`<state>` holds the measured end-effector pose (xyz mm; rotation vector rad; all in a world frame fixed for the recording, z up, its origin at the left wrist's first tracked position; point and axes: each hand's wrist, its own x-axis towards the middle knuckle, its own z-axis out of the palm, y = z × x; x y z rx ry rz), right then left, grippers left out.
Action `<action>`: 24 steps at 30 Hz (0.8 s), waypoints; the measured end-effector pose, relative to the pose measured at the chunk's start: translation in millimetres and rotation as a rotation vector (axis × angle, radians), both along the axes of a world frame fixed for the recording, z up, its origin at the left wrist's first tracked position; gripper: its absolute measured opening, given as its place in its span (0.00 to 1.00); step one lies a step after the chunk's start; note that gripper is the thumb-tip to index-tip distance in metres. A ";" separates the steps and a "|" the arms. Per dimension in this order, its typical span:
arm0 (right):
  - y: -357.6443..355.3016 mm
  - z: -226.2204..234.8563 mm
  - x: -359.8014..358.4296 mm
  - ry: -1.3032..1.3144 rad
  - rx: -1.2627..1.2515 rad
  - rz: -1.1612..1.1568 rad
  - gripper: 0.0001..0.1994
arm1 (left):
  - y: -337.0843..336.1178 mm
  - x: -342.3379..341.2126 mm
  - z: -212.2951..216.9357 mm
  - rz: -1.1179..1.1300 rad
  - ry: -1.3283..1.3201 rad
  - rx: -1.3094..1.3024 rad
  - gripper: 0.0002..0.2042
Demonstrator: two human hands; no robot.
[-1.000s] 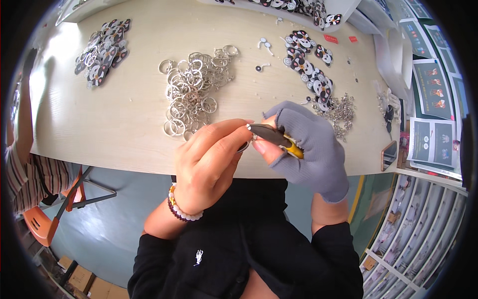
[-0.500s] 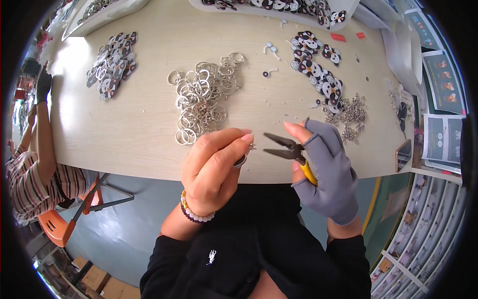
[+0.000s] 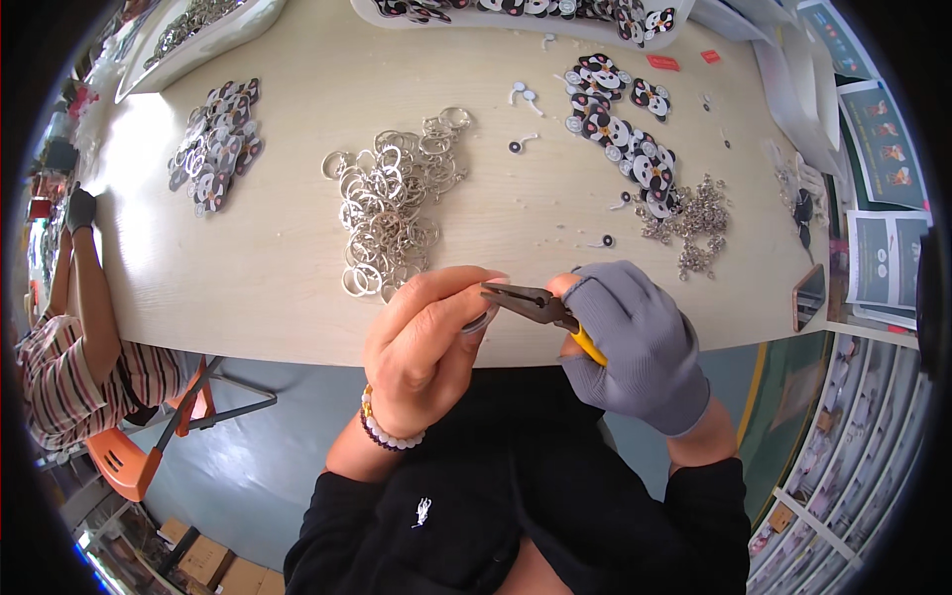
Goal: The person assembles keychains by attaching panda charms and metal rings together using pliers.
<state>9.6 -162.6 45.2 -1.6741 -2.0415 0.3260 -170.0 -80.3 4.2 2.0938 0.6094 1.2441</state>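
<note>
Bare left hand (image 3: 426, 347) pinches a silver metal key ring (image 3: 477, 321) at the table's near edge. Grey-gloved right hand (image 3: 640, 342) grips yellow-handled black pliers (image 3: 535, 305), tips nearly at the ring. Best: hold ring steady, bite only its split end.

A pale wooden table (image 3: 248, 268) stands over grey-blue floor (image 3: 258, 466), beside an orange chair (image 3: 124, 461).

My pliers (image 3: 535, 305), dark-nosed with yellow handles, lie level over the table edge (image 3: 297, 332), tips meeting a small silver key ring (image 3: 478, 319) pinched upright.
</note>
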 end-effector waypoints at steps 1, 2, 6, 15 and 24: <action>0.8 -2.5 0.4 -0.001 0.000 -0.002 0.25 | -0.1 0.2 0.0 -0.003 0.012 -0.033 0.13; 1.7 -4.8 0.9 0.011 -0.007 0.000 0.24 | -0.1 0.7 0.0 -0.006 0.025 -0.065 0.13; 6.4 -5.2 2.7 -0.075 0.061 -0.013 0.23 | 2.4 1.7 -1.7 0.005 0.028 -0.028 0.15; 2.0 -12.5 4.0 -0.043 0.068 -0.032 0.20 | 1.0 8.2 0.7 0.110 0.106 0.152 0.17; 4.9 -0.9 8.9 -0.016 0.071 -0.036 0.18 | -0.5 9.2 3.2 0.144 0.078 0.129 0.16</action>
